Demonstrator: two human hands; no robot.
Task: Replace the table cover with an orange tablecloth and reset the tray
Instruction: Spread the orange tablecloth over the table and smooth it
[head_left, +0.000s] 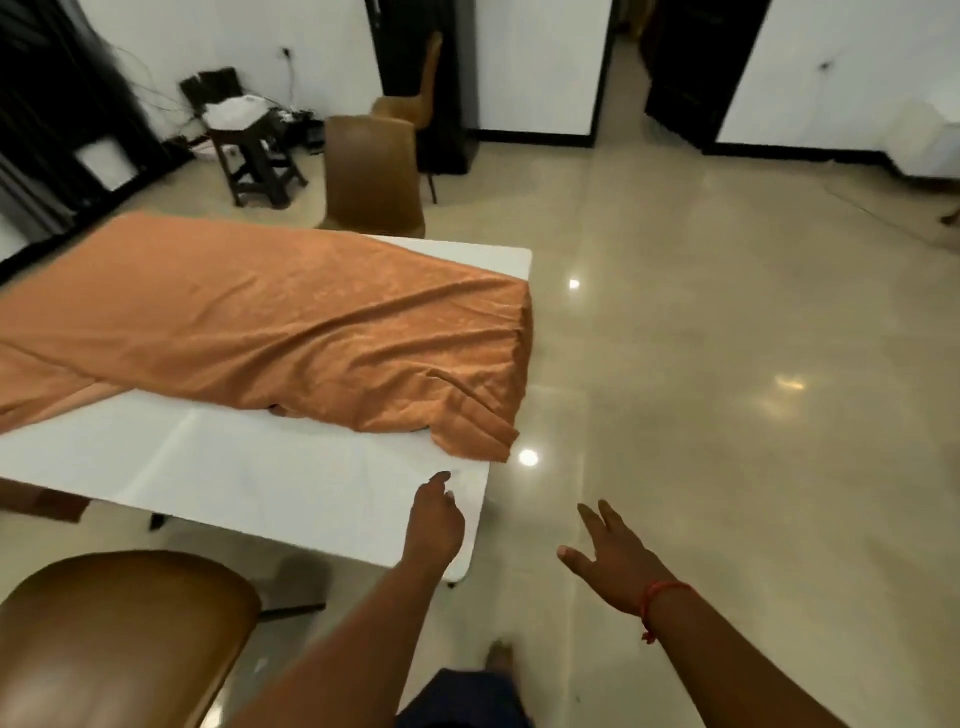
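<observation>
A: Orange tablecloth (249, 317)?
B: Rumpled across the table's (249, 478) far side, one corner draped off the right edge.
A: Hands?
B: Left hand (435, 519) over the near right corner, fingers loosely curled, empty. Right hand (610, 556) splayed, empty.

The room is evenly and moderately lit from overhead, in a warm tone. The glossy floor (727, 312) throws back small bright spots of glare, one just beyond the left grip (434, 519) and others farther out past the right grip (613, 558). The white tabletop (260, 467) carries a soft sheen ahead of the left grip. Shadows are weak and diffuse. The whole picture is slightly soft, with motion blur, and straight wall lines bow toward the edges.
</observation>
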